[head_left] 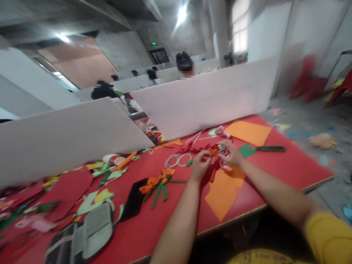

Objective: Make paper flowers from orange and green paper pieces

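Observation:
Between the thumb and fingers of my left hand is a small orange felt piece. My right hand is curled just to its right, fingertips close to that piece; what they grip is too small and blurred to make out. Dark red scraps lie behind my hands. Beneath them a larger orange felt sheet rests on the red table. Left of my forearm lie orange felt flowers with green strip stems.
A pink glue gun, an orange sheet, a green square and a dark-handled cutter lie at the right. Leftward are clear rings, a black phone-like slab and an open grey case. White partitions border the back.

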`<state>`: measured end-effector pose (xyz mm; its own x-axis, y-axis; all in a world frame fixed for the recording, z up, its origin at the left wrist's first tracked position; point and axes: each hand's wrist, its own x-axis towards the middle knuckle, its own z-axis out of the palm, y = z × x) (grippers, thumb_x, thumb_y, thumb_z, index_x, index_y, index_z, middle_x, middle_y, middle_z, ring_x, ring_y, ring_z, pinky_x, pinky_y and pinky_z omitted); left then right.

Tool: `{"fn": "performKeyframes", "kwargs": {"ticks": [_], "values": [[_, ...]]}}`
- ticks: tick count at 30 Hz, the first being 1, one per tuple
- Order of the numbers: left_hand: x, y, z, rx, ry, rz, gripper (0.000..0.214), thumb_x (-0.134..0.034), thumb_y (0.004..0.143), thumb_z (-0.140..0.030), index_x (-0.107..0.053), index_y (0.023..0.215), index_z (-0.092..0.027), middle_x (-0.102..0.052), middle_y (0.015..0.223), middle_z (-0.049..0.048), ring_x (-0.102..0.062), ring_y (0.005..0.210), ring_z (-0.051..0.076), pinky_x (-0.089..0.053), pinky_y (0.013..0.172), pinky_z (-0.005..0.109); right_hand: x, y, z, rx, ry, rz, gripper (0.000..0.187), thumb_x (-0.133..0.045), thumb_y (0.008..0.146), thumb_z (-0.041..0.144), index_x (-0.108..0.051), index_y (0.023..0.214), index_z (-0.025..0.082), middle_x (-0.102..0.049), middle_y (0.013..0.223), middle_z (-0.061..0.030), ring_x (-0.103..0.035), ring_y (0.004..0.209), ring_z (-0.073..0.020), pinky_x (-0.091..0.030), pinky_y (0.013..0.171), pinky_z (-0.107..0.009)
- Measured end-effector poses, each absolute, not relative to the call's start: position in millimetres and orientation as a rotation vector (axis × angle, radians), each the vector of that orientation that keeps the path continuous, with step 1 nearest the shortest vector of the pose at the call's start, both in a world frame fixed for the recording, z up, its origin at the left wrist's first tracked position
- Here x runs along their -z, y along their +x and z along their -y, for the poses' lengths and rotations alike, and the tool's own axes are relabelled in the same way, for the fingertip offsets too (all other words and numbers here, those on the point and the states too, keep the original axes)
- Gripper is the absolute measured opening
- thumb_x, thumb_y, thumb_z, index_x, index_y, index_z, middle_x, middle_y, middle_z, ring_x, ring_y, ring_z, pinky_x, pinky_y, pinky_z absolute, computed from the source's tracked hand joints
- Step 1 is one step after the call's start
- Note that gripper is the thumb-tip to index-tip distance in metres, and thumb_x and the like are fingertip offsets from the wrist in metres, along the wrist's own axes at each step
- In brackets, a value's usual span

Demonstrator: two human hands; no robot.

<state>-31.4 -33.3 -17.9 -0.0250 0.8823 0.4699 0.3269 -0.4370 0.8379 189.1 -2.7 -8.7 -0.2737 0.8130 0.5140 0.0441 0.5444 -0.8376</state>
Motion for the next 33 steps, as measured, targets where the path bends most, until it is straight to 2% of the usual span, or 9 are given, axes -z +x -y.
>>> {"fn": "performKeyframes", "kwargs": {"ticks": [4, 8, 12, 16, 21, 24, 27, 30, 33], "values": [[9, -29, 35, -1.517, 1.926, -1.256, 0.010, -0.074, 0.096, -0.032, -0.079, 0.097, -0.023, -0.080, 0.113, 0.0099, -0.075, 0.104, 0.024, -0.057, 0.081, 0.033, 6, 193, -1, -0.786, -0.683, 1.757, 0.037, -0.075, 0.086, 0.019, -0.075, 0.122, 0.024, -0.065, 0.137, -0.0143, -0.077, 0.093, -0.0220, -0.063, 0.067, -0.031], [4, -23, 39, -1.510, 1.958, -1.234, 0.009, -0.076, 0.095, -0.031, -0.082, 0.097, -0.025, -0.082, 0.107, 0.0094, -0.076, 0.100, 0.024, -0.057, 0.081, 0.034, 5, 191, 0, -0.651, -0.619, 1.809, 0.023, -0.071, 0.085, 0.013, -0.079, 0.103, 0.024, -0.075, 0.124, -0.0122, -0.074, 0.111, -0.0273, -0.065, 0.080, -0.036], [0, -18, 45, -1.508, 1.917, -1.218, 0.011, -0.079, 0.092, -0.031, -0.084, 0.100, -0.025, -0.083, 0.108, 0.0101, -0.076, 0.101, 0.025, -0.058, 0.081, 0.035, 7, 188, 1, -0.705, -0.631, 1.788, 0.015, -0.069, 0.087, 0.014, -0.079, 0.092, 0.024, -0.079, 0.105, -0.0087, -0.075, 0.101, -0.0245, -0.064, 0.082, -0.036], [-1, -12, 48, -1.513, 1.824, -1.166, 0.019, -0.082, 0.090, -0.036, -0.085, 0.105, -0.024, -0.081, 0.114, 0.0113, -0.076, 0.099, 0.024, -0.060, 0.075, 0.031, 12, 187, -1, -0.845, -0.652, 1.688, 0.009, -0.072, 0.089, 0.021, -0.079, 0.094, 0.022, -0.079, 0.106, -0.0089, -0.076, 0.095, -0.0220, -0.064, 0.079, -0.033], [6, -7, 48, -1.577, 1.723, -1.172, 0.021, -0.078, 0.094, -0.036, -0.085, 0.109, -0.024, -0.081, 0.119, 0.0112, -0.076, 0.111, 0.026, -0.064, 0.088, 0.035, 14, 185, 1, -0.863, -0.634, 1.640, 0.013, -0.072, 0.090, 0.023, -0.081, 0.099, 0.022, -0.079, 0.108, -0.0097, -0.077, 0.103, -0.0230, -0.065, 0.090, -0.036], [11, -7, 45, -1.589, 1.636, -1.178, 0.023, -0.078, 0.093, -0.035, -0.084, 0.112, -0.024, -0.081, 0.121, 0.0110, -0.076, 0.114, 0.027, -0.064, 0.094, 0.037, 12, 185, 3, -0.802, -0.646, 1.664, 0.013, -0.071, 0.090, 0.021, -0.083, 0.096, 0.023, -0.080, 0.104, -0.0092, -0.076, 0.102, -0.0237, -0.065, 0.089, -0.037], [15, -8, 43, -1.573, 1.539, -1.169, 0.028, -0.080, 0.090, -0.035, -0.084, 0.114, -0.022, -0.081, 0.123, 0.0110, -0.077, 0.114, 0.027, -0.065, 0.095, 0.038, 10, 186, 4, -0.754, -0.660, 1.683, 0.014, -0.071, 0.090, 0.021, -0.084, 0.092, 0.025, -0.080, 0.103, -0.0087, -0.076, 0.101, -0.0246, -0.066, 0.088, -0.039], [15, -8, 42, -1.553, 1.472, -1.172, 0.032, -0.083, 0.087, -0.037, -0.083, 0.115, -0.022, -0.081, 0.120, 0.0108, -0.078, 0.108, 0.026, -0.065, 0.093, 0.038, 9, 187, 4, -0.700, -0.648, 1.703, 0.013, -0.073, 0.090, 0.021, -0.085, 0.090, 0.026, -0.081, 0.102, -0.0085, -0.076, 0.102, -0.0254, -0.066, 0.094, -0.043], [11, -8, 43, -1.559, 1.488, -1.141, 0.029, -0.085, 0.085, -0.038, -0.083, 0.110, -0.022, -0.081, 0.117, 0.0108, -0.077, 0.108, 0.027, -0.065, 0.092, 0.039, 11, 188, 3, -0.711, -0.644, 1.694, 0.014, -0.073, 0.090, 0.020, -0.085, 0.091, 0.026, -0.080, 0.103, -0.0084, -0.076, 0.102, -0.0252, -0.066, 0.092, -0.042]]}}
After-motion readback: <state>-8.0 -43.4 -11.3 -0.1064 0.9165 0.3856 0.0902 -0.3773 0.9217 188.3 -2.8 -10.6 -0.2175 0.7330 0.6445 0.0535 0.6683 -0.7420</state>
